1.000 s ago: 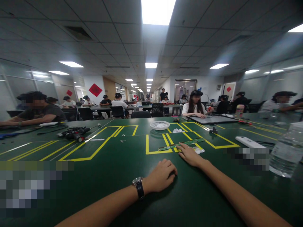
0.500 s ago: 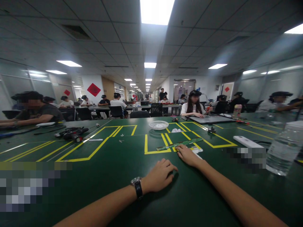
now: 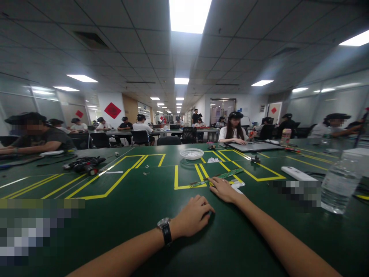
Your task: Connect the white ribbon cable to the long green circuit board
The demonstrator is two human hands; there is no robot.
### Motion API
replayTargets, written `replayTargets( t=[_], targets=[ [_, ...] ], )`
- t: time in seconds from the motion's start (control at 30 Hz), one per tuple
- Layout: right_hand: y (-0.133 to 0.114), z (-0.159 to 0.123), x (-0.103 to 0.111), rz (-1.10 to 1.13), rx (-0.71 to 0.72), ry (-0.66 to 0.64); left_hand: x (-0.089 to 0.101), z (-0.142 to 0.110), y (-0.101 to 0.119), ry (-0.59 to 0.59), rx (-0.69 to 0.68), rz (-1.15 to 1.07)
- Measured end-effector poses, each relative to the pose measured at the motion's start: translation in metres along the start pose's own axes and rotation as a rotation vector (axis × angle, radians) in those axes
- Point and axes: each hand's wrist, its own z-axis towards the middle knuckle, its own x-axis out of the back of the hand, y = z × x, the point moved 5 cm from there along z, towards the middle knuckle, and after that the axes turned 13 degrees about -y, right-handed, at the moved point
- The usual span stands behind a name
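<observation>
My left hand (image 3: pixel 190 216), with a watch (image 3: pixel 165 227) at its wrist, rests on the green table. Its fingers are loosely bent and apart, and it holds nothing. Farther forward, my right hand (image 3: pixel 222 190) lies palm down with its fingers stretched out. Those fingertips touch or overlap the near edge of a long, narrow green circuit board (image 3: pixel 232 174), which lies slantwise across yellow tape lines. Part of the board is hidden behind the hand. A white piece, perhaps paper (image 3: pixel 238 185), lies just right of my right hand.
Beyond the board stand a white basket (image 3: pixel 191 154) and crumpled white paper (image 3: pixel 213 160). A dark power tool (image 3: pixel 86 165) lies left. To the right are a clear bottle (image 3: pixel 337 186) and a white power strip (image 3: pixel 298 174). Across the table a person (image 3: pixel 235 132) sits at a laptop (image 3: pixel 256 146).
My right hand has shifted slightly left along the circuit board. My left hand stays about where it was. The whole view has moved a little.
</observation>
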Motion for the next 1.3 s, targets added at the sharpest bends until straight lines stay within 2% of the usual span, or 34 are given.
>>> replayTargets(
  t=[0.3,0.47,0.67,1.0,1.13,1.3],
  targets=[
    [-0.008,-0.007,0.006,-0.033,0.056,0.053,0.002,-0.001,0.011,0.02,-0.122,0.011],
    [-0.014,-0.01,0.009,-0.031,0.061,0.078,0.005,-0.002,0.01,0.029,-0.08,-0.02],
    [-0.027,-0.014,0.013,-0.068,0.067,0.1,0.005,-0.002,0.011,0.01,-0.092,-0.021],
    [-0.038,-0.018,0.018,-0.02,0.188,0.126,0.005,-0.001,0.012,-0.019,-0.096,0.007],
    [-0.038,-0.019,0.02,-0.031,0.123,0.116,0.002,0.0,0.011,-0.028,-0.101,0.028],
    [-0.024,-0.017,0.019,-0.059,-0.142,0.126,0.001,0.0,0.011,-0.033,-0.097,0.034]
  ],
)
